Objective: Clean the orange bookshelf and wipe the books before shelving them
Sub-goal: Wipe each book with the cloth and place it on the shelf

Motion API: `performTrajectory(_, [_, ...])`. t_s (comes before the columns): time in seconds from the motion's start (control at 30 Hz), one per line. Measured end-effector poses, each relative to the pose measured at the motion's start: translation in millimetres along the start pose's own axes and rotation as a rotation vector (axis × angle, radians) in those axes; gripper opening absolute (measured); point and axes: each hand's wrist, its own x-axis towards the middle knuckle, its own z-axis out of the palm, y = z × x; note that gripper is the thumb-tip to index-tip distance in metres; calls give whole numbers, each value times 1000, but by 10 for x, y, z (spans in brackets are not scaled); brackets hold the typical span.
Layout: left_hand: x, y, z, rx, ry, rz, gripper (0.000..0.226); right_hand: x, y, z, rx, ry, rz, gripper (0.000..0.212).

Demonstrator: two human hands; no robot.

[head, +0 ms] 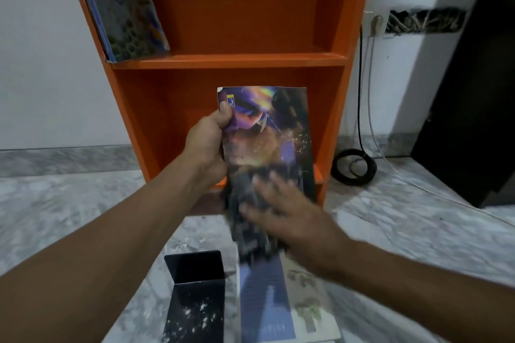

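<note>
Book (267, 131) – 1, L hand (207, 145) grips | R hand (289, 211) flat on 1 cloth (239, 203) | 2 bks (264, 301) – floor (83, 203)

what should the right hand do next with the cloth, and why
Probably sweep the cloth up the cover: the right hand presses it on only the lower part of the book, which the left hand grips by its left edge, and the upper cover lies bare.

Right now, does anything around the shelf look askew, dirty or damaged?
The black bookend on the floor is spattered with white specks. The blue book on the upper level of the orange bookshelf leans steeply against its left side instead of standing upright. To the right, a wall opening shows tangled wires.
</note>
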Motion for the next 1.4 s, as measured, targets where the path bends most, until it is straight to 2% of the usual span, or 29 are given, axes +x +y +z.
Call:
performTrajectory(0.07, [-24,-2,-73,18,35,-2,36,-300,-153,52,35,-190,-190,46])
performTrajectory(0.1, [-30,-8,-102,38,39,-2,35,-313,-159,-34,87,-213,-190,45])
performTrajectory(0.13, [-27,-16,-124,55,38,-2,35,-244,-110,-133,128,-164,-137,49])
performTrajectory(0.2, [-20,-39,-158,75,43,-11,36,54,88,-369,217,51,36,63])
performTrajectory(0.3, [-27,-61,-112,99,19,-78,40,726,485,-751,155,383,277,66])
performTrajectory(0.33, [-20,-65,-81,104,1,-95,43,887,534,-786,144,410,325,65])
performTrajectory(0.4, [-19,-47,-17,94,-34,-101,44,928,441,-616,142,337,367,64])
performTrajectory(0.47, [5,-16,-16,57,-61,-98,45,632,250,-236,109,239,288,66])
performTrajectory(0.5, [22,-3,-47,29,-61,-94,47,410,131,-57,103,203,192,64])
performTrajectory(0.6, [10,36,-167,-9,-17,-64,42,-181,-71,196,51,-30,-238,30])
performTrajectory(0.63, [-12,53,-188,11,3,-45,37,-263,-82,136,44,-83,-307,20])
performTrajectory(0.67, [-19,63,-204,33,22,-22,33,-262,-87,24,75,-101,-301,20])
performTrajectory(0.73, [-45,83,-216,38,45,2,32,-89,-14,-209,145,18,-170,27])
performTrajectory(0.83, [-66,70,-200,70,42,-13,33,520,361,-545,125,290,161,57])
performTrajectory(0.93, [-27,64,-129,56,-18,-90,33,923,440,-570,123,352,341,64])
performTrajectory(1.0, [-31,74,-86,8,-52,-111,40,765,261,-257,118,249,280,66])
performTrajectory(1.07, [-17,69,-109,-40,-39,-94,47,350,-20,93,84,148,98,65])
performTrajectory(1.13, [-5,61,-175,-60,18,-70,41,-113,-160,363,63,-51,-129,43])
performTrajectory(1.17, [9,52,-208,-57,55,-52,37,-291,-176,441,75,-224,-191,35])
performTrajectory(1.23, [53,23,-252,-16,129,-11,32,-481,-167,518,260,-614,-87,40])
performTrajectory(1.27, [86,0,-275,10,166,5,31,-505,-142,530,377,-739,20,39])
performTrajectory(1.33, [128,-56,-311,29,225,25,30,-489,-53,584,564,-793,219,30])
performTrajectory(1.4, [162,-103,-335,26,265,30,30,-458,34,668,648,-811,390,30])
